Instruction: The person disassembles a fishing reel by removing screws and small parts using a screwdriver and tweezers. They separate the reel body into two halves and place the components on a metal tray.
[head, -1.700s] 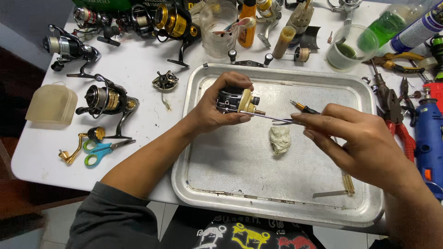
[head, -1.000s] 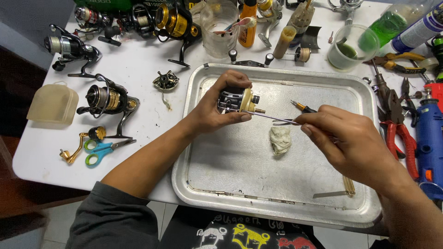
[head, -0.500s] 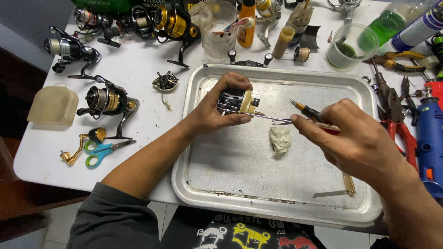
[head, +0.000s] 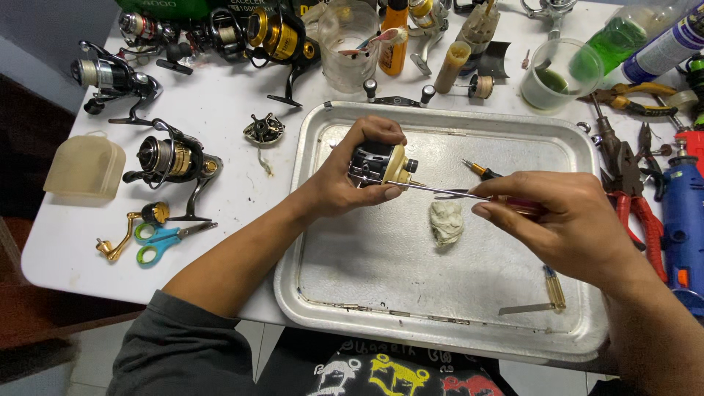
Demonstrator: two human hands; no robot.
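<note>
My left hand (head: 348, 172) grips a small black and cream fishing reel body (head: 381, 164) above a metal tray (head: 367, 293). My right hand (head: 568, 220) pinches a thin screwdriver (head: 440, 191) whose metal shaft reaches left to the reel's cream side plate. A crumpled whitish rag (head: 446, 221) lies on the tray just below the shaft. A second screwdriver with an orange and black handle (head: 480, 170) rests on the tray behind my right hand.
Several spinning reels (head: 172, 158) stand on the white table left of the tray, with scissors (head: 165, 238), a gold handle (head: 117, 242) and a tan plastic case (head: 84, 167). Cups, bottles and a green liquid cup (head: 557, 73) line the back. Red pliers (head: 634, 205) and a blue tool (head: 682, 213) lie at right.
My right hand has shifted slightly and turned the screwdriver at the reel. My left hand keeps the reel in the same place.
</note>
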